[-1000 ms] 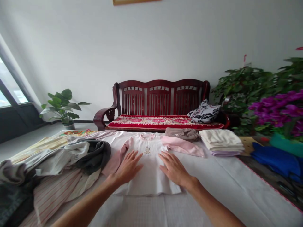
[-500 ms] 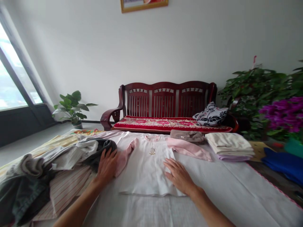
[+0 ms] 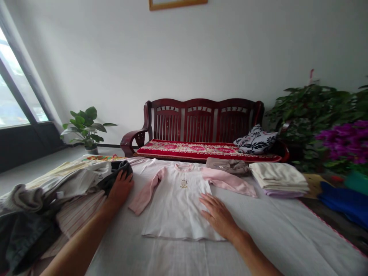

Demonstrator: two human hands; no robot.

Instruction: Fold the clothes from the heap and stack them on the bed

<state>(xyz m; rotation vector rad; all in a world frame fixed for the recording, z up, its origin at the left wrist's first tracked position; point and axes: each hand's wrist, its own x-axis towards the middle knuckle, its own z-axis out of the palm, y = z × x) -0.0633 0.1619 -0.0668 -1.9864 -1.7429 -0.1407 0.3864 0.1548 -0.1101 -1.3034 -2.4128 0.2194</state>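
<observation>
left hand (image 3: 120,188) on clothes (image 3: 79,182), right hand (image 3: 219,215) on shirt (image 3: 175,209)

Shirt (image 3: 175,214) spread flat, white, pink-sleeved. Right hand (image 3: 217,214) on shirt's right side, fingers fanned. Left hand (image 3: 120,188) left of shirt, at the clothes heap (image 3: 79,182). Right of shirt: folded stack (image 3: 277,177). Beyond shirt: bench (image 3: 198,119), cushion (image 3: 255,141) toward its right end.

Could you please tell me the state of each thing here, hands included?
Pink-sleeved shirt: spread flat, sleeves out
Right hand: open, resting on the shirt
Left hand: on a dark garment, grip unclear
Clothes heap: rumpled
Cream and lavender stack: folded
Brown garment: bundled, folding unclear
Cushion: tilted, propped on the sofa
</observation>
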